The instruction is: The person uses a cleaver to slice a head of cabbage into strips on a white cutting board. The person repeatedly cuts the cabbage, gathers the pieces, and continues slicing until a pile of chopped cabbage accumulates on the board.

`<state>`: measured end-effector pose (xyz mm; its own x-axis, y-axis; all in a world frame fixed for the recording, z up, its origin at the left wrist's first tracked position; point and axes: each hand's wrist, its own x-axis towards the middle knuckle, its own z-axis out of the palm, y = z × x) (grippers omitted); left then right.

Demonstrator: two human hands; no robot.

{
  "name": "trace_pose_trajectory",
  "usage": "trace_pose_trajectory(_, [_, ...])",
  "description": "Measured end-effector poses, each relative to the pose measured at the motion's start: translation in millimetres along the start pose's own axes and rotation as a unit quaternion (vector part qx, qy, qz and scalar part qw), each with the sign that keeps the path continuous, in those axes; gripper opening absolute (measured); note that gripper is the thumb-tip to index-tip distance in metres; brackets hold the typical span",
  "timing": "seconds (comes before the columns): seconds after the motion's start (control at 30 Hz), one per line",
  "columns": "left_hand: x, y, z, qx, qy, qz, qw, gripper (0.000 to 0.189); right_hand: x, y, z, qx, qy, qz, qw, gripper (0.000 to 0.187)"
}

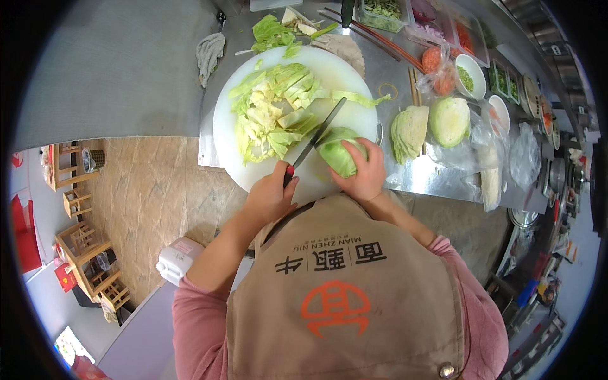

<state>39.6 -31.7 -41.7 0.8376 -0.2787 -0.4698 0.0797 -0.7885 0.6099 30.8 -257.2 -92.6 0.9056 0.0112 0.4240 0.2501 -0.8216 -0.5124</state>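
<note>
My left hand is closed around the black and red handle of a kitchen knife. Its blade slants up and right across a round white cutting board, along the left side of a green cabbage piece. With fingers curled over its right side, my right hand grips that cabbage piece on the board. Cut cabbage leaves lie in a loose heap left of the blade. One strip of leaf reaches over the board's right edge. Whether the blade touches the cabbage I cannot tell.
Two cut cabbage pieces sit right of the board. Behind are chopsticks, leaf trimmings, a bowl of chopped greens and tubs of cut vegetables. A grey cloth lies left; plastic bags lie right.
</note>
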Motion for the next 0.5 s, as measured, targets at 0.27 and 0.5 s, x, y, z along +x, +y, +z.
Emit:
trace_pose_trajectory(0.27, [-60,41,-27,0.083,0.011,0.029,0.996,0.024,-5,2,4,0.015,0.014,0.018,1.0,0.053])
trace_pose_trajectory(0.5, [-53,48,-25,0.092,-0.022,0.018,0.995,0.023,-6,5,7,0.031,0.032,-0.004,0.999,0.047])
